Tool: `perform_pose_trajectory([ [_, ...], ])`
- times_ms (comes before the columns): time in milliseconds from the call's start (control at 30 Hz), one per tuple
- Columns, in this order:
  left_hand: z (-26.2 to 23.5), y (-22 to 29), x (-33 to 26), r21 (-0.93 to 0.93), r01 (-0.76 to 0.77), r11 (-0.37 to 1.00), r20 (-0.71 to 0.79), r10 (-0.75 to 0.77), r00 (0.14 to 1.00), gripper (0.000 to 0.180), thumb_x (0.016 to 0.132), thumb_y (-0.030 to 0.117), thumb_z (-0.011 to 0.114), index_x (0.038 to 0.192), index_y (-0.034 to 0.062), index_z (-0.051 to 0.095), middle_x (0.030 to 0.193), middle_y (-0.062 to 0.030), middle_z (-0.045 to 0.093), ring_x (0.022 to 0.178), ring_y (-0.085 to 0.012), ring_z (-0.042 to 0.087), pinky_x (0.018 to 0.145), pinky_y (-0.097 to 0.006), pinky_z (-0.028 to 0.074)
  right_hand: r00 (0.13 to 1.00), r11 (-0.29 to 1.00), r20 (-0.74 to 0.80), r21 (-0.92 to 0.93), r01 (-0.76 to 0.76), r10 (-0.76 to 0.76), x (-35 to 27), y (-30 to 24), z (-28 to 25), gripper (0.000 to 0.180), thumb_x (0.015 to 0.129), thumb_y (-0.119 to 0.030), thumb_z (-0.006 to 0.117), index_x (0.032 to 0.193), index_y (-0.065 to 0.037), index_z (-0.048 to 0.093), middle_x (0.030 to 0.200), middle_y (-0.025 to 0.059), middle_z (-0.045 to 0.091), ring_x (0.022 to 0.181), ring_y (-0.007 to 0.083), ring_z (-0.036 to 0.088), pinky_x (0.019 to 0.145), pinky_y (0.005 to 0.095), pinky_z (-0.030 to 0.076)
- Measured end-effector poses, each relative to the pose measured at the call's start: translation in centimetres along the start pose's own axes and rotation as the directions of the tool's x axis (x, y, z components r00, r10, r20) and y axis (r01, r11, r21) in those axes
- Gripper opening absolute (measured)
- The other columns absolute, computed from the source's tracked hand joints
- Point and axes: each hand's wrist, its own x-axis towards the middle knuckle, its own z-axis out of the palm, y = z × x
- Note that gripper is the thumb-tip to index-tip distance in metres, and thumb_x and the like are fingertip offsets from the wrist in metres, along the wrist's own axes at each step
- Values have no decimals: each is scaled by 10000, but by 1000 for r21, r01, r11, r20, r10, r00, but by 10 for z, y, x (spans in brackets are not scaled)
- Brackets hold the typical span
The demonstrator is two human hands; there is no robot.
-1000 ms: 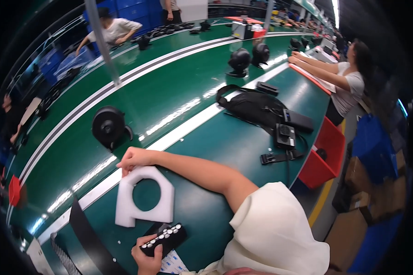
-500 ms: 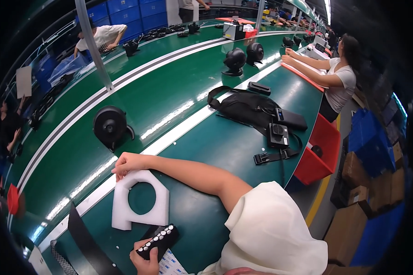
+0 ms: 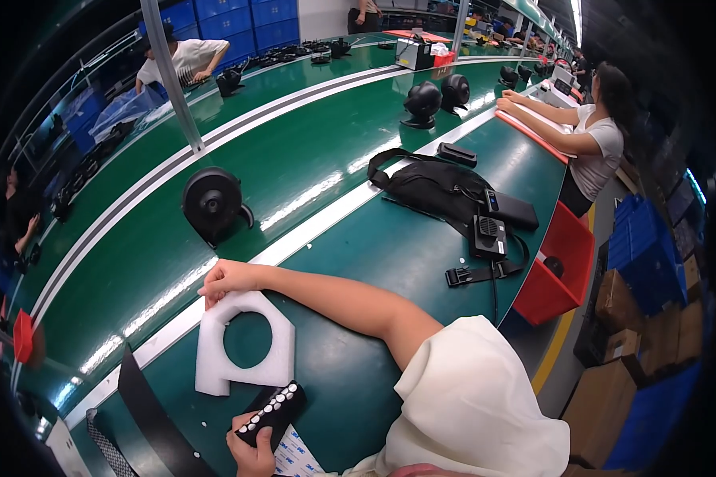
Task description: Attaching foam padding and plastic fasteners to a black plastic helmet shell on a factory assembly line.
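In my left hand [image 3: 254, 447] is a narrow black piece [image 3: 272, 412] with a row of several white round pads along its edge; the fingers are closed round it. My right arm reaches across the table. Its hand [image 3: 229, 280] is closed at the upper left corner of a white foam block [image 3: 282, 338], fingers curled down against the edge; the fingertips are partly hidden. The block has a large round hole and a notch at its lower side. Partly under my left hand lies a white sheet with blue print [image 3: 296, 455].
A black fan [image 3: 212, 205] stands on the green conveyor [image 3: 294, 179] ahead. A black strip [image 3: 147, 413] lies at the left. Further right are a black bag [image 3: 433, 187], a small device [image 3: 488, 237] and a red bin [image 3: 561, 266]. A co-worker [image 3: 597, 135] stands beyond.
The fans on the conveyor have shifted right and away. Both my hands keep their places at the foam block and the black piece; the whole view has shifted slightly.
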Motion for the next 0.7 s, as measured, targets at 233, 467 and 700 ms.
perform_pose_trajectory([
  [233, 1, -18, -9, 14, -49, 999, -85, 51, 995, 185, 694, 74, 578, 852, -15, 543, 719, -163, 595, 641, -296, 604, 615, -339, 467, 997, 999, 62, -17, 46, -45, 15, 7, 7, 284, 802, -277, 579, 750, -3, 639, 742, 60, 636, 669, 77, 555, 643, 212, 440],
  [467, 1, -18, 3, -4, -84, 996, 40, 84, 996, 269, 739, 149, 630, 945, 17, 517, 810, -152, 603, 701, -323, 588, 619, -354, 458, 994, 993, -46, -60, -104, 101, 3, 3, -9, 241, 828, -218, 539, 851, 2, 634, 809, 93, 637, 754, 124, 601, 713, 256, 476],
  [700, -9, -10, -4, 21, -19, 1000, 83, 17, 996, 243, 754, 129, 609, 957, 29, 522, 771, -142, 599, 689, -301, 591, 615, -335, 453, 1000, 999, 23, -43, -17, 18, 10, 0, 8, 274, 823, -198, 530, 628, -9, 560, 771, 92, 627, 681, 103, 532, 624, 221, 407],
])
